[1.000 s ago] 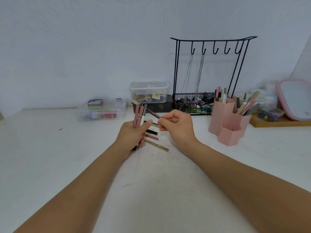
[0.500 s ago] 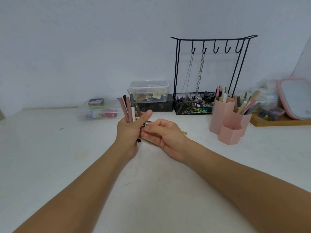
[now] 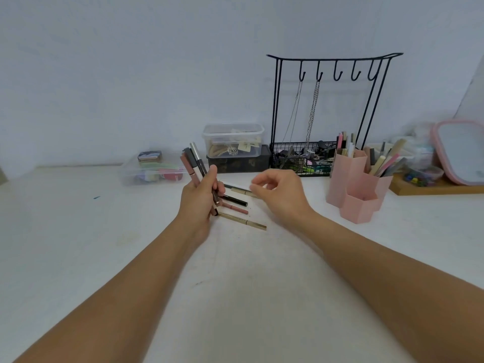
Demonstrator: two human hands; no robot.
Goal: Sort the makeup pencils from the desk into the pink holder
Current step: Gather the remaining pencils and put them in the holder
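My left hand (image 3: 200,199) grips a bunch of makeup pencils (image 3: 193,163) upright, their pink, grey and white ends fanning out above my fist. Several more pencils lie on the white desk just right of it: a gold one (image 3: 245,221) nearest me, a pink one (image 3: 237,208), a black one (image 3: 235,199) and a gold-capped one (image 3: 241,190) farther back. My right hand (image 3: 280,195) hovers over them, fingers loosely curled and apart, holding nothing. The pink holder (image 3: 353,187) stands to the right with several pencils and brushes in its back compartments.
A black wire jewellery stand (image 3: 332,111) with chains and a basket stands at the back. Clear plastic boxes (image 3: 233,140) sit left of it, a low clear tray (image 3: 154,170) farther left. A pink-rimmed mirror (image 3: 461,150) and wooden tray (image 3: 434,188) are at the right.
My right hand passed its pencil into the bunch in my left hand, then let go and drew back to the right, empty. The left hand tilted the bunch leftward.
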